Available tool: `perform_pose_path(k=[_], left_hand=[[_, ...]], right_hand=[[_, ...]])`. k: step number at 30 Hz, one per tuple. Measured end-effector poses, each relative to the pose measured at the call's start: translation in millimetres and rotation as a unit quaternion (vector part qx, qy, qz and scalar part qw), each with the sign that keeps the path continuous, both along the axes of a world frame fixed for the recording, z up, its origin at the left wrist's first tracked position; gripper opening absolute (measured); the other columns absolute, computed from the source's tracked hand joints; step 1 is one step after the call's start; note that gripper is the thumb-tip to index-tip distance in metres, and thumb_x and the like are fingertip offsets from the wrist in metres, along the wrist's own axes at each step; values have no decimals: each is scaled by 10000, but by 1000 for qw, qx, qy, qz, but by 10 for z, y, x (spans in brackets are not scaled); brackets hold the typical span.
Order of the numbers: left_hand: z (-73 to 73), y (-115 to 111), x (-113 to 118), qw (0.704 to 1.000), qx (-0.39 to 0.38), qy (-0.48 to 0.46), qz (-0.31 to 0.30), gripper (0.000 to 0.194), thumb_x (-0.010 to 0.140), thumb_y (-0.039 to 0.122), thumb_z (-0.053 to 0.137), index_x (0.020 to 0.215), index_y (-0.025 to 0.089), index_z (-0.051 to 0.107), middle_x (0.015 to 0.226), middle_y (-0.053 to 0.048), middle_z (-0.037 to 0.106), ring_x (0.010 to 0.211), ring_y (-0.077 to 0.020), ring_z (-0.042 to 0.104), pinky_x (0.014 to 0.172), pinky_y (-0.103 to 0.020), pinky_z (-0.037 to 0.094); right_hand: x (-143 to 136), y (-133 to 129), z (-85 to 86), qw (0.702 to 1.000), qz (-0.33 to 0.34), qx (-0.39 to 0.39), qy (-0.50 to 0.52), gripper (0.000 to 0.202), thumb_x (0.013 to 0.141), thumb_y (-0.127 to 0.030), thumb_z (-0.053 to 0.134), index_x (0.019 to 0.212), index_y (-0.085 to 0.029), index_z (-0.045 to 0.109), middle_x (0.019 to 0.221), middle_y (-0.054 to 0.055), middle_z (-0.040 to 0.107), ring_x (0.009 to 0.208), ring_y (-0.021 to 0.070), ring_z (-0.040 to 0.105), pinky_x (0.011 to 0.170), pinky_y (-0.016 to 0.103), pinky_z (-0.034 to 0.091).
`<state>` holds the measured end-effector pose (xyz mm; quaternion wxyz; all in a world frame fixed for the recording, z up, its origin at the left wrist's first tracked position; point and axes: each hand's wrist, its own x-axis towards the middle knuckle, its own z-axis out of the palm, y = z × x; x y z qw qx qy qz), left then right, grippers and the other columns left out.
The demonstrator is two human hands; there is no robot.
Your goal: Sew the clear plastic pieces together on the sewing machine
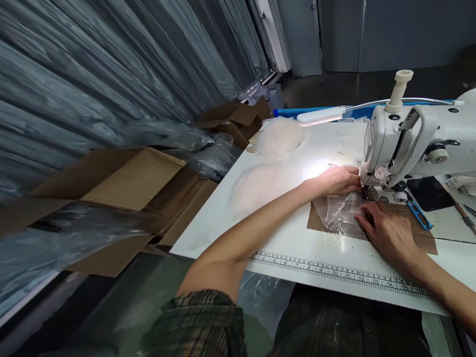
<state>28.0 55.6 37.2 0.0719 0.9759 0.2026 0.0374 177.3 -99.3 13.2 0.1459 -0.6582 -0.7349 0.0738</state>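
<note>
My left hand (pixel 340 179) lies over sheer fabric (pixel 345 213), palm down, fingers slightly bent and close together, tips right by the needle area of the sewing machine (pixel 377 134). Can't tell if it grips the cloth or only presses it. My right hand (pixel 392 225) is at the fabric's right edge, half curled, thumb and forefinger a little apart at the cloth; whether they pinch it, can't tell. Fabric is translucent, wrinkled, with small shiny specks along its near part. It lies in front of the machine head, between my hands, over a brown sheet (pixel 315 219); the right hand rests above that sheet too.

Right of the needle area: blue snips (pixel 419 215), then a flat black object (pixel 429 193). Small pale pink rosette-like bit (pixel 381 173) on the machine head. White lamp (pixel 320 117) on a flexible metal neck lights the spot by my left hand. Ruler strip (pixel 342 273) along the near edge of the white table (pixel 215 235). Two pale sheer pieces (pixel 280 138) lie left of the lamp, toward the far side.

Beyond the table's left edge: open cardboard box (pixel 134 183), another box (pixel 238 121) farther back, grey curtain (pixel 111 64) behind. Grey doors (pixel 338 34) at the far end.
</note>
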Motion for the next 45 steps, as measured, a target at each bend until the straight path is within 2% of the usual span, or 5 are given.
perform_pose_path(k=[6, 12, 18, 29, 45], left_hand=[[-28, -216, -172, 995, 88, -56, -4, 263, 982, 216, 419, 919, 170, 670, 1026, -109, 657, 873, -202, 613, 744, -344, 494], [-103, -706, -552, 960, 109, -129, -223, 185, 935, 222, 490, 955, 150, 659, 1041, -102, 697, 771, -170, 637, 694, -311, 539], [-334, -683, -410, 939, 239, -167, -185, 257, 960, 95, 435, 791, 135, 625, 713, -39, 665, 610, -124, 595, 588, -247, 517], [-441, -746, -406, 956, -62, -288, 7, 170, 962, 229, 515, 909, 141, 651, 867, -40, 714, 770, -107, 673, 681, -223, 572], [-418, -704, -423, 966, 149, -171, -127, 205, 985, 170, 482, 990, 184, 686, 1085, -35, 747, 926, -129, 673, 776, -293, 500]], right_hand=[[66, 1, -59, 999, 36, 4, -4, 388, 981, -397, 388, 1129, -243, 712, 979, 107, 691, 727, 223, 662, 500, 292, 382], [152, 44, -78, 998, 48, 0, 37, 385, 934, -276, 426, 1200, -237, 702, 1062, 100, 706, 814, 229, 680, 666, 334, 518], [185, 47, -111, 997, 72, 36, 21, 373, 905, -249, 455, 1171, -229, 717, 1003, 100, 718, 751, 217, 680, 631, 333, 535], [400, -3, 114, 982, 145, 26, 119, 299, 872, -227, 446, 965, -217, 730, 853, 50, 726, 702, 171, 668, 659, 298, 551], [315, -230, -125, 972, 212, 93, 36, 339, 881, -176, 493, 1118, -240, 727, 1056, 120, 627, 875, 208, 621, 681, 349, 580]])
